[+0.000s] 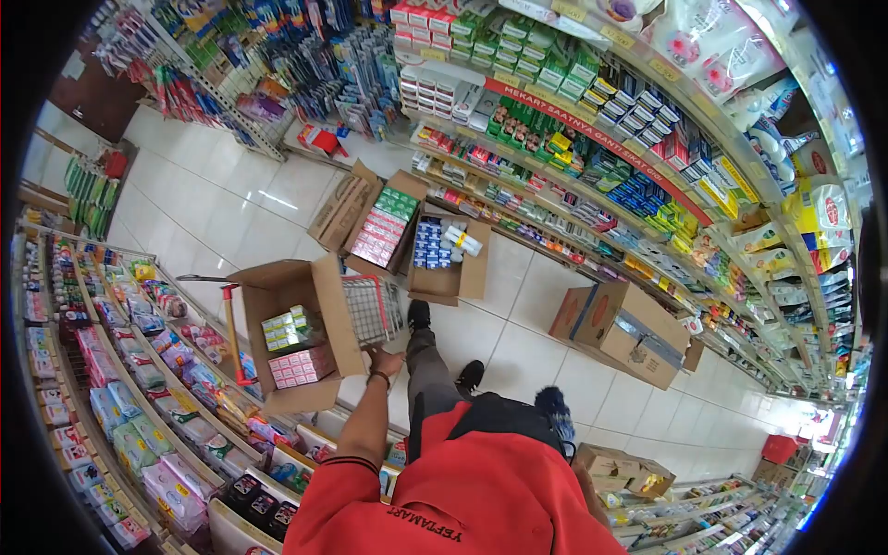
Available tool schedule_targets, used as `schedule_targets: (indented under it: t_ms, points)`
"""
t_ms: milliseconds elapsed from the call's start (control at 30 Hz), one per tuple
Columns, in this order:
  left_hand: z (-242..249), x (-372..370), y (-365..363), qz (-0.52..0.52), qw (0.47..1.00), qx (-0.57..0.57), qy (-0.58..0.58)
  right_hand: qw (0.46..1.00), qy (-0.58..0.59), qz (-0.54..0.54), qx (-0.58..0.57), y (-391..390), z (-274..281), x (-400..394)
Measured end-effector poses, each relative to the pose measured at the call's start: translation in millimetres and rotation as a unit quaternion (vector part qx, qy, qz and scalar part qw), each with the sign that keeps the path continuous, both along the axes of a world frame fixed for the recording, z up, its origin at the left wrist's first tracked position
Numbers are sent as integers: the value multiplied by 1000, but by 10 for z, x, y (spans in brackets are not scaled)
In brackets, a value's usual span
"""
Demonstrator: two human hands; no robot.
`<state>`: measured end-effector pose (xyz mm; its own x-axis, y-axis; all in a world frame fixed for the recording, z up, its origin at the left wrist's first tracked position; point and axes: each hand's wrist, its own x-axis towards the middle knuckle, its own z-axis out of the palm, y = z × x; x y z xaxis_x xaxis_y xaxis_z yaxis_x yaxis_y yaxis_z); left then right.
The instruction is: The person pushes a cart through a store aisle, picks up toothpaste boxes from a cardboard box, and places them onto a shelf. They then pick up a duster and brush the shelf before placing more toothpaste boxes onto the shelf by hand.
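My left hand (385, 360) reaches down to the near edge of a wire shopping cart (373, 310) with red trim, its fingers curled at the rim. An open cardboard carton (305, 277) sits on the cart beside that hand. Inside it are white-and-green boxes (287, 328) and a block of pink-and-white boxes (302, 367). A red cart handle (231, 324) shows past the carton. Only a sliver of my right arm (588, 490) appears at the right of my red shirt; the hand itself is hidden.
On the tiled floor ahead stand an open carton of green and pink boxes (384, 227) and another with blue-and-white boxes (433, 242). A taped carton (629, 328) lies to the right. Stocked shelves (592, 120) line the far side, and more shelves (139, 370) run along the left.
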<state>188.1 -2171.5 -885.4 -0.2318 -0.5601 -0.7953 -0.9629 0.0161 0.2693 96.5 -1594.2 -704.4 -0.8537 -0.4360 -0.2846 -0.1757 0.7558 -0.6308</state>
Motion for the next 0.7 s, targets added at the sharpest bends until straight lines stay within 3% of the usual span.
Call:
schedule_targets:
  t_ms: [67,133,267,300,433,500,533,600,667,700]
  points:
    - [-135,45,300,-38,996,-85,12,999,-16,-22,-17,-152,-71,-118]
    - [18,33,442,-24,997,-7,67,998,-34,-48,-28,-243,-76,-212]
    - [277,-65,653,-45,997,7,64,993,-88,-77,-27,-275,-57,-433]
    - [536,-133,583,-52,995,7,83,991,-109,-73,-23,-311,-65,-496]
    - [921,-267,464,-100,958,16,269,978,-205,-49,-12,-726,-214,-681]
    - [1987,-472,297,-224,908,95,342,969,-242,-50,-7,-976,-340,-779]
    - [2286,-482,211,-218,912,93,336,964,-259,-55,-2,-1067,-395,-818]
    - [2660,-513,60,-66,833,235,497,955,-289,-68,10,-1198,-472,-925]
    - [2871,-492,-305,76,815,142,557,945,-315,-84,24,-1314,-518,-1046]
    - [2706,-394,-551,112,845,0,523,940,-326,-94,29,-1390,-514,-1104]
